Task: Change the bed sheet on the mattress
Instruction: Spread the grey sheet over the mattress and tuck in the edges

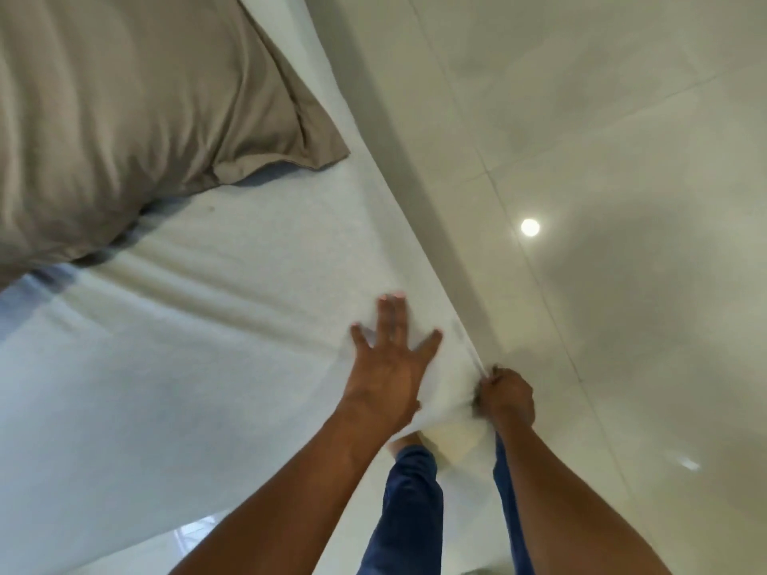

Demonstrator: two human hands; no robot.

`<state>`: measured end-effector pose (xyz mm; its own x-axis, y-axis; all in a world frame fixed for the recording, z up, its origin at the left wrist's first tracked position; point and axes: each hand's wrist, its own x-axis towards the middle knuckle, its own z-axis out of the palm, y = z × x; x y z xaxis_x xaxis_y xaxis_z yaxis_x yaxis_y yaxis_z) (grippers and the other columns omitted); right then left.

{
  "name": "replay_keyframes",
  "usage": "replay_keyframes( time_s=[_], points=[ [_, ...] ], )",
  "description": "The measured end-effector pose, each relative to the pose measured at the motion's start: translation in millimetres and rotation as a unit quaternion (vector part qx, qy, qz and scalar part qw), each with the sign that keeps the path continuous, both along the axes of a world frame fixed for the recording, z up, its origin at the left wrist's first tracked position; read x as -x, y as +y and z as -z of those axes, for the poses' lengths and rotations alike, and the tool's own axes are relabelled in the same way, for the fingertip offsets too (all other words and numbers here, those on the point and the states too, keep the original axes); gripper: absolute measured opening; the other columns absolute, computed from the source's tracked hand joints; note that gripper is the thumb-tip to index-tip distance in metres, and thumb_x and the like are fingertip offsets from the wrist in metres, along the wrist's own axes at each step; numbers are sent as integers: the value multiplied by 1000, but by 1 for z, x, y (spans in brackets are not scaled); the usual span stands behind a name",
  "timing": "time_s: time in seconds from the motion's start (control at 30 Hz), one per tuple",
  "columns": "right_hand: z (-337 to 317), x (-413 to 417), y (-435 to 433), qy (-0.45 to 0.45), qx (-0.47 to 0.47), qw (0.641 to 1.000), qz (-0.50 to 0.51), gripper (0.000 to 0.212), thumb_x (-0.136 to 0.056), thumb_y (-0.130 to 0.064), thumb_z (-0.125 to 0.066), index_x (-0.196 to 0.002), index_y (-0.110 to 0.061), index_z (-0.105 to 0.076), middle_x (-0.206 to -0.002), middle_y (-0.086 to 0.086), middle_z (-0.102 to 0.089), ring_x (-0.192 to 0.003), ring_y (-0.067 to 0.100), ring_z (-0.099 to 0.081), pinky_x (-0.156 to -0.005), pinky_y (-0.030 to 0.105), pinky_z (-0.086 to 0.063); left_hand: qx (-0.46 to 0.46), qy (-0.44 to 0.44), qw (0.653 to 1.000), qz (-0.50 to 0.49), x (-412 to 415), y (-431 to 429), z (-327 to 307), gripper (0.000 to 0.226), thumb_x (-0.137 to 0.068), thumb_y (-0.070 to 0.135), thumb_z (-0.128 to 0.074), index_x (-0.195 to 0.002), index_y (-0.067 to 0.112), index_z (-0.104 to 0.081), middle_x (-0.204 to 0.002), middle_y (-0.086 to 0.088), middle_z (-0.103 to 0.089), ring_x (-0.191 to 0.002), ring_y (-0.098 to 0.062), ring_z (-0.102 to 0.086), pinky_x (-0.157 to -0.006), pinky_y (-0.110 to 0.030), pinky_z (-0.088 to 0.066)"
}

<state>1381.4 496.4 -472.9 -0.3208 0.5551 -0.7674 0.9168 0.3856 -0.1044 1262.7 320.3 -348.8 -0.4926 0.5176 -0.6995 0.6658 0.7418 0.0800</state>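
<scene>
Left hand point(390, 367) lies flat, fingers spread, on the white sheet point(249, 325) as the right hand point(506, 398) grips its edge over what looks like the mattress corner point(454, 439), a downward tuck likely next.

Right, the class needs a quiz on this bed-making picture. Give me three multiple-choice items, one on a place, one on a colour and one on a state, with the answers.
1. Where does the pillow lie?
A on a chair
B on the sheet, beyond the hands
C in the person's arms

2. What colour is the sheet?
A white
B red
C black

3. How is the right hand?
A flat and open
B gripping the sheet's edge
C out of view

Answers:
1 B, it rests on the sheet at upper left.
2 A, the cloth is plainly white.
3 B, its fingers curl round the edge, while the left hand presses flat.
</scene>
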Motion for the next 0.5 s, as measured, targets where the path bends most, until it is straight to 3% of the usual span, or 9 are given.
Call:
replay_keyframes(
  time_s=[0.1,0.17,0.2,0.27,0.33,0.4,0.5],
  points=[
    [-9,26,-10,-44,-8,993,-114,44,-81,-52,-33,-85,-25,-67,-101,2,-75,-93,29,-68,-90,37,-49,-88,50,995,18,-16,-17,2,101,-85,37,-74,-160,28,-7,-161,-24,27,-149,-44,23,-117,-69,-12],
    [-40,48,-20,-60,39,988,-139,43,-97,-48,-35,-122,-27,-63,-126,4,-68,-116,30,-62,-94,34,-42,-69,56,994,-62,-24,-24,5,99,-89,34,-68,-161,27,0,-162,-23,27,-150,-43,21,-120,-65,-10],
    [-51,59,-25,-63,67,987,-129,44,-103,-40,-39,-143,-25,-50,-141,6,-58,-129,31,-55,-101,35,-40,-64,59,991,-99,-28,-26,7,95,-93,35,-62,-161,27,4,-162,-23,28,-150,-44,21,-121,-64,-10],
    [-69,72,-32,-6,81,990,-112,58,-104,-31,-47,-157,-17,-28,-156,11,-42,-141,34,-43,-113,43,-35,-66,77,985,-137,-37,-26,8,90,-97,34,-54,-160,27,9,-162,-21,27,-151,-43,20,-121,-64,-11],
    [-83,75,-41,101,58,981,-153,68,-100,-23,-54,-159,-13,-23,-158,16,-38,-141,37,-42,-112,49,-39,-76,91,976,-184,-49,-25,4,91,-97,32,-56,-160,28,9,-164,-21,22,-152,-42,16,-120,-64,-17],
    [-103,70,-50,180,38,934,-306,79,-96,-15,-59,-161,-18,-16,-164,18,-25,-144,37,-39,-106,45,-47,-53,95,953,-284,-67,-31,-7,93,-96,44,-55,-159,32,12,-164,-22,20,-152,-44,12,-115,-66,-23],
    [-137,50,-64,148,81,821,-545,103,-93,-9,-62,-161,-39,9,-164,17,30,-149,42,-28,-99,44,-55,10,46,932,-359,-105,-56,-25,98,-92,64,-46,-152,39,28,-159,-25,31,-148,-51,19,-104,-65,-40]
  ],
)
